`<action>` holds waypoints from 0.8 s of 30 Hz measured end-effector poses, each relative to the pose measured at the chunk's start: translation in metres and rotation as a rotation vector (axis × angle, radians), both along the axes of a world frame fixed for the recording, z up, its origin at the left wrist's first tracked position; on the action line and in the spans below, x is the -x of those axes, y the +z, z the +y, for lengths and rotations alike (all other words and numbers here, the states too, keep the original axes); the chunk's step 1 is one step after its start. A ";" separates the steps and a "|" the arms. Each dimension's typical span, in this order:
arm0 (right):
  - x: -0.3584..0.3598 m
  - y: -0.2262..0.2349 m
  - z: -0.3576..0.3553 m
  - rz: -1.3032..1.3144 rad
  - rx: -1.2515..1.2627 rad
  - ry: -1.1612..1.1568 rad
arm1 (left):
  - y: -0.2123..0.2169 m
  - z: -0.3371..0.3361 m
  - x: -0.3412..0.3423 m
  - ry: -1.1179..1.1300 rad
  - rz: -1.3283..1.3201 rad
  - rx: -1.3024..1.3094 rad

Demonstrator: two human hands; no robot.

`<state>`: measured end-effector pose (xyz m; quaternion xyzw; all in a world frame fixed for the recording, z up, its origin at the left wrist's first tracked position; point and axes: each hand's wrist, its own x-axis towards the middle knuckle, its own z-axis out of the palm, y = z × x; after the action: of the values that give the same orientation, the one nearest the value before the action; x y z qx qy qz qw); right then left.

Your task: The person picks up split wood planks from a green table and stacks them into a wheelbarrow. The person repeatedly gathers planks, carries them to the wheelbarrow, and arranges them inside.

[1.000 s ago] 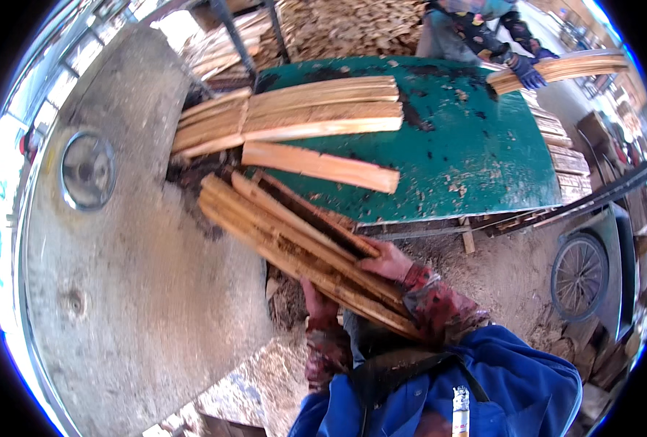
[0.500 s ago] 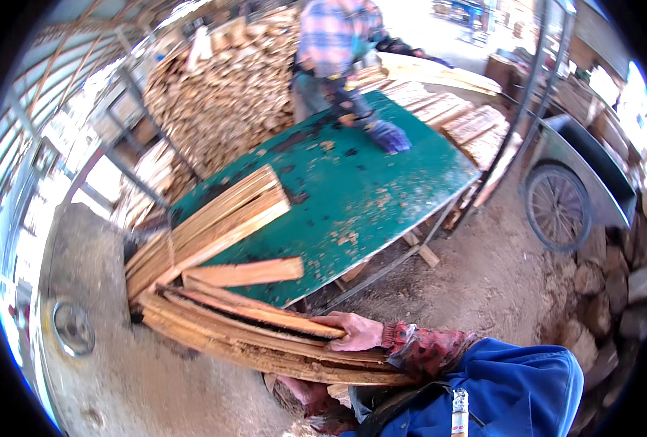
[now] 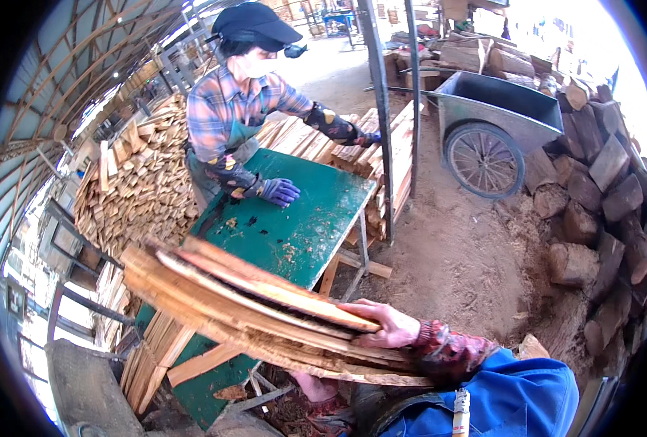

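Observation:
A bundle of rough-sawn wooden boards [image 3: 243, 324], some with dark bark edges, slants across the view above the near end of the green table. My right hand [image 3: 387, 325] grips it from above, fingers curled over the top board near its right end. Below the bundle, my left hand [image 3: 314, 386] holds its underside; the boards hide most of those fingers. More boards [image 3: 156, 357] lie at the table's near left end, partly under the bundle. A single short board [image 3: 203, 364] rests beside them.
Across the green table [image 3: 316, 211], a co-worker's gloved hand [image 3: 279, 191] rests on the top; the other arm reaches toward stacked planks [image 3: 371, 138]. A metal cart [image 3: 476, 109], dark posts [image 3: 381, 109] and piled logs [image 3: 574, 262] stand right. A cigarette [image 3: 461, 415] shows at the lower edge.
My view has turned right. The bundle, held in both hands, has swung with it and its far end has risen over the table. The co-worker's other arm now stretches toward the planks.

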<state>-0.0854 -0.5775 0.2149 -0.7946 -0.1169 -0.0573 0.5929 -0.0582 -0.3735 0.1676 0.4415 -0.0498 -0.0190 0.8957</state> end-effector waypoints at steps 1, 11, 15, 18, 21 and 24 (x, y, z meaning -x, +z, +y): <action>0.013 0.002 -0.008 0.004 0.011 -0.065 | -0.005 -0.007 -0.002 -0.125 0.010 -0.075; 0.125 -0.011 -0.047 0.079 -0.214 -0.513 | -0.055 -0.080 0.021 -0.665 0.341 0.217; 0.171 -0.013 -0.077 0.081 -0.266 -0.656 | -0.047 -0.130 0.046 -0.793 0.416 0.185; 0.204 -0.014 -0.105 0.074 -0.301 -0.738 | -0.047 -0.175 0.066 -0.853 0.461 0.121; 0.237 -0.013 -0.140 0.040 -0.366 -0.822 | -0.044 -0.223 0.089 -0.919 0.474 0.057; 0.263 -0.022 -0.169 0.043 -0.361 -0.929 | -0.056 -0.267 0.100 -1.071 0.223 -0.081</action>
<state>-0.3482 -0.7467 0.1934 -0.6484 0.2733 -0.3181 0.6353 -0.1580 -0.6401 0.1113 0.3841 -0.1717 -0.5207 0.7429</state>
